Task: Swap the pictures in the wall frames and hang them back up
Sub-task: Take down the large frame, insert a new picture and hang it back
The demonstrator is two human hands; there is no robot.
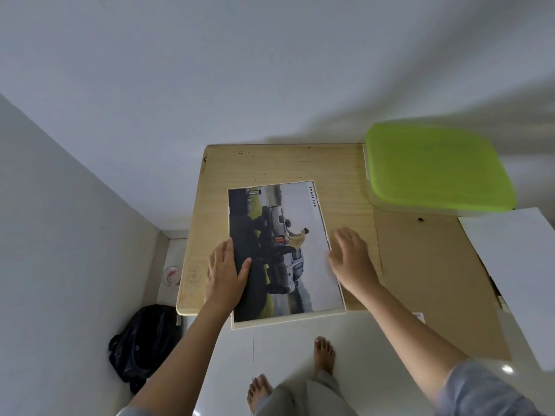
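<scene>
The car picture [285, 253] lies on the white frame [270, 324] at the front edge of the wooden table [270, 163]. We press our left hand [225, 268] flat on it. Our right hand [350, 256] touches its side, loose, holding nothing.

A pale wooden table [270, 166] stands against a plain grey-white wall [210, 70], seen from above; a second wall [60, 220] closes in from the left, leaving a narrow gap beside the table's left edge; soft shadows spread across the far wall at upper right; a translucent container with a lime-green lid [435, 166] sits at the table's far right corner; the floor [285, 349] is glossy white tile, with a small bright glint [507, 369] of light at lower right; a crumpled black bag [144, 346] lies against the left wall, near the table's front left corner; a small round object with a red mark [171, 275] lies in the gap further back
</scene>
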